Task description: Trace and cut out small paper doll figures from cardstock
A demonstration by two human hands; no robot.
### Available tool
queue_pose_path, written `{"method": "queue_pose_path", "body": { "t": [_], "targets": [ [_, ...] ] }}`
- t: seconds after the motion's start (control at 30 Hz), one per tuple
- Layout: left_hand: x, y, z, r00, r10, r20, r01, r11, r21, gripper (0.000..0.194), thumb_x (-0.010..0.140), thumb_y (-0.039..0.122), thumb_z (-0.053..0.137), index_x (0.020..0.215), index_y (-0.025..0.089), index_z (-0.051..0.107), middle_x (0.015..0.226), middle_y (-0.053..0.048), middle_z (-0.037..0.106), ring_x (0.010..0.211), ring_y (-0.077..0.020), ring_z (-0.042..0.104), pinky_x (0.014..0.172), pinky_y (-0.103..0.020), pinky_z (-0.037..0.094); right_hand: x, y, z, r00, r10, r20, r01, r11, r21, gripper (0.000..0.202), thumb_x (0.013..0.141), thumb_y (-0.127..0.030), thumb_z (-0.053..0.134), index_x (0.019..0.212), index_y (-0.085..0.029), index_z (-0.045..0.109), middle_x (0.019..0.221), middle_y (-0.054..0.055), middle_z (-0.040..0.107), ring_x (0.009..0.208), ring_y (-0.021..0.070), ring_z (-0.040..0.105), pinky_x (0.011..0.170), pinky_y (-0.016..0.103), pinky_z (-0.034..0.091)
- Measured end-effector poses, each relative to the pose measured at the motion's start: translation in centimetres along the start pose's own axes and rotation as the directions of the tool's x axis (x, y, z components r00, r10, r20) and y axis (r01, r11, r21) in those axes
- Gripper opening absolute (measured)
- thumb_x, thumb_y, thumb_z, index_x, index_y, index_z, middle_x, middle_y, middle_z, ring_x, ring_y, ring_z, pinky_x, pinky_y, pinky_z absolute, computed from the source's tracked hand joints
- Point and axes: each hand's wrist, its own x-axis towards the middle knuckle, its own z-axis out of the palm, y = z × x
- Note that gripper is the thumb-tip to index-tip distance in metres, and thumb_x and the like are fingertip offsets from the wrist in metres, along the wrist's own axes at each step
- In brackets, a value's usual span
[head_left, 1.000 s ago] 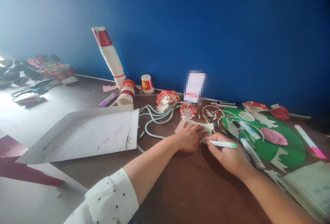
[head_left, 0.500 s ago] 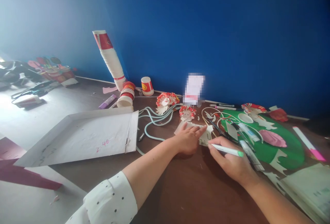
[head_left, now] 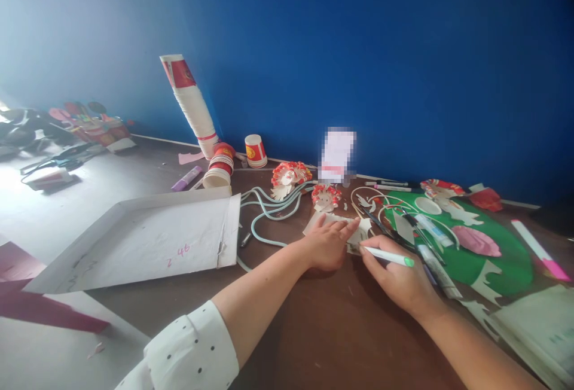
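My left hand (head_left: 328, 243) lies flat with its fingers spread, pressing on a pale piece of card (head_left: 359, 235) on the brown table. Between the fingers of my right hand (head_left: 399, 276) is a white marker with a green end (head_left: 388, 256). Its tip is at the card's near right edge, close to my left fingers; the exact contact is too small to make out. Just beyond the card sits a red and white fringed paper-cup lion (head_left: 326, 197). Black scissors (head_left: 381, 222) lie right of the card, partly behind my right hand.
At left is a white box lid (head_left: 147, 246), with a coiled pale blue cable (head_left: 264, 204) beside it. Stacked paper cups (head_left: 197, 112) lean on the blue wall. A green disc (head_left: 502, 258) at right holds paper cutouts, glue and pens. A pink-capped marker (head_left: 540, 249) lies beyond it.
The marker and my right hand have shifted slightly left, toward my left hand. My left hand stays in place on the card.
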Motion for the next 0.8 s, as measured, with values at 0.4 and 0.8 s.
{"method": "queue_pose_path", "body": {
  "t": [0.4,0.8],
  "targets": [
    [-0.29,-0.1,-0.12,0.999,0.034,-0.031,-0.034,0.999,0.009,0.066,0.092,0.024,0.032,0.155,0.016,0.014,0.156,-0.015,0.035,0.145,-0.0236,0.031,0.119,-0.051,0.01,0.16,-0.35,-0.31,1.0,0.008,0.03,-0.007,1.0,-0.02,0.017,0.091,-0.036,0.053,0.088,-0.025,0.065,0.084,0.001,0.074,0.076,0.0191,0.069,0.069,0.029,0.051],
    [-0.42,0.09,-0.32,1.0,0.011,0.006,-0.011,1.0,0.006,0.065,0.093,0.024,0.032,0.155,0.014,0.015,0.158,-0.016,0.032,0.147,-0.0225,0.026,0.12,-0.052,0.006,0.33,-0.31,0.03,0.999,-0.013,0.045,0.012,1.0,0.013,0.018,0.091,-0.036,0.053,0.09,-0.024,0.066,0.084,0.002,0.074,0.077,0.0192,0.069,0.07,0.029,0.051]
  ]
}}
